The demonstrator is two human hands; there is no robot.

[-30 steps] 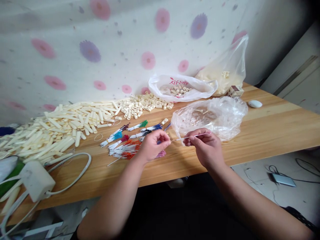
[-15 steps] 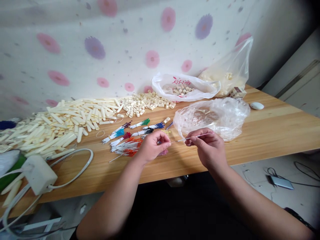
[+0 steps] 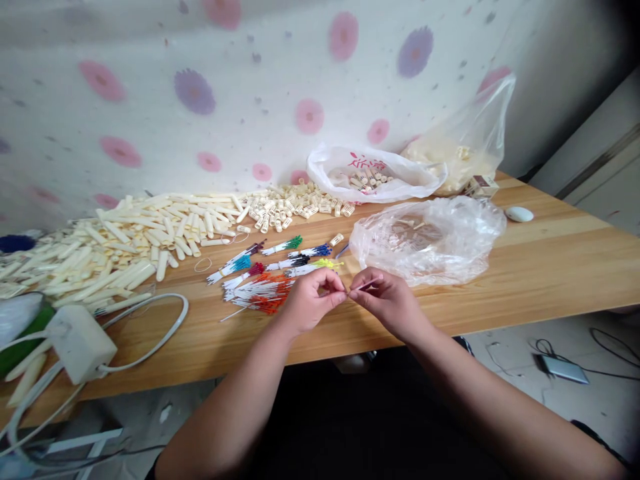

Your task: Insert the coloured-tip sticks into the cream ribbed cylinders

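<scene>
My left hand is closed in a pinch, thumb against forefinger, and what lies between the fingertips is too small to make out. Close beside it, my right hand pinches a thin pale stick that is mostly covered by the fingers. The fingertips of both hands nearly meet above the front of the table. Just left of and behind my left hand lie bundles of thin white sticks with coloured tips: orange, yellow, blue, green and others.
Long cream tubes and short slotted cream pieces are heaped along the wall. Plastic bags stand at the back right, near a small box and a white oval object. A white power block with cables sits front left.
My right hand has moved left until its fingertips nearly touch my left hand's. The stick, which stuck out on both sides of the right fingers, is now mostly hidden. The view has shifted slightly.
</scene>
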